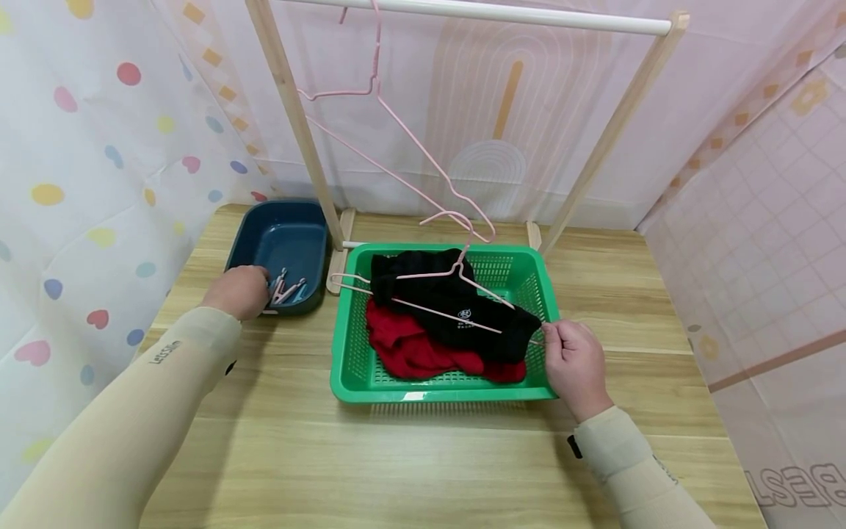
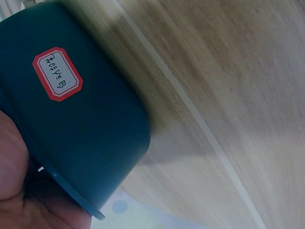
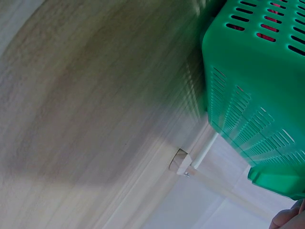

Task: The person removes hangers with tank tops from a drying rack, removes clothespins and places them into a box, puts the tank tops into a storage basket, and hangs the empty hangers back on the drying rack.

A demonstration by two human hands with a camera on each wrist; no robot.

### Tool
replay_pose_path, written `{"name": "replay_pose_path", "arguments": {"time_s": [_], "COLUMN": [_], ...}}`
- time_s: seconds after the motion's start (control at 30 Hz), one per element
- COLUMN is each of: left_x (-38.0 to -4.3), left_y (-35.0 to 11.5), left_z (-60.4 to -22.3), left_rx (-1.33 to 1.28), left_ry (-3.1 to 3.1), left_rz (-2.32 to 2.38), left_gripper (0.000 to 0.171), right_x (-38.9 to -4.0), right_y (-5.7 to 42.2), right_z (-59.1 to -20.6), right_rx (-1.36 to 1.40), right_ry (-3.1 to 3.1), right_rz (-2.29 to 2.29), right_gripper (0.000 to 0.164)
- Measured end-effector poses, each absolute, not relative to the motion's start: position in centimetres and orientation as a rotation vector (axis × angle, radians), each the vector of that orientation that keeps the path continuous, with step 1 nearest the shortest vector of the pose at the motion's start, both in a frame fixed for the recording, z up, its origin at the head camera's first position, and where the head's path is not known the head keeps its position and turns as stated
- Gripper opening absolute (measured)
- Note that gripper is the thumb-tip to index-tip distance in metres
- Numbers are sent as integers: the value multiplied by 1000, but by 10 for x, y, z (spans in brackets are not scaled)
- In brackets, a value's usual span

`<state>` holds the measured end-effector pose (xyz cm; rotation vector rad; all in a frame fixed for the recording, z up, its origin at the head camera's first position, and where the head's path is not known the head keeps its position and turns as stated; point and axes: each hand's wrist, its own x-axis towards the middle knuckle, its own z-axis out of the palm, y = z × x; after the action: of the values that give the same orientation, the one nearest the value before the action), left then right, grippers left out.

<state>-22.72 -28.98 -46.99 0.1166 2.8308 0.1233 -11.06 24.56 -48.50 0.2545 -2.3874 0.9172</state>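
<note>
My right hand (image 1: 576,367) pinches the right end of a pink wire hanger (image 1: 456,269) just over the basket's right rim. A black garment (image 1: 456,305) with a small white print lies on the hanger, its ends bunched around the hanger's two sides. Beneath it, a red garment (image 1: 423,349) is heaped in the green basket (image 1: 344,367). My left hand (image 1: 239,292) reaches over the near left rim of a dark blue bin (image 1: 280,213), beside several pink and blue clothespins (image 1: 286,290). Its fingertips are hidden, and whether they hold a clothespin does not show.
Behind the basket stands a wooden rack with a white rail (image 1: 502,13). Another pink hanger (image 1: 403,132) hangs from the rail, its lower corner close to the held hanger's hook. The rack's left post (image 1: 297,117) rises between bin and basket. Patterned curtains (image 1: 99,184) surround the table (image 1: 370,470).
</note>
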Motion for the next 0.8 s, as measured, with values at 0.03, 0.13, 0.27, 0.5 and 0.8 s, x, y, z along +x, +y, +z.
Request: {"name": "replay_pose_path", "arguments": {"time_s": [0.03, 0.13, 0.27, 0.5, 0.8], "left_x": [-227, -226, -226, -225, -223], "left_y": [-290, -289, -289, -289, -283], "left_z": [-469, -468, -467, -471, -465], "left_rx": [117, 107, 95, 97, 84], "left_ry": [2830, 2825, 2829, 2857, 2919], "left_rz": [123, 137, 146, 128, 231], "left_gripper": [26, 24, 27, 33, 43], "right_x": [-111, -111, -111, -110, -110], "right_y": [246, 245, 245, 245, 245], "right_z": [-485, -485, -485, -485, -485], "right_rx": [257, 257, 253, 240, 232], "right_ry": [-2386, -2384, -2389, -2401, -2402], "right_rz": [917, 920, 920, 918, 936], "right_gripper": [34, 34, 34, 34, 35]}}
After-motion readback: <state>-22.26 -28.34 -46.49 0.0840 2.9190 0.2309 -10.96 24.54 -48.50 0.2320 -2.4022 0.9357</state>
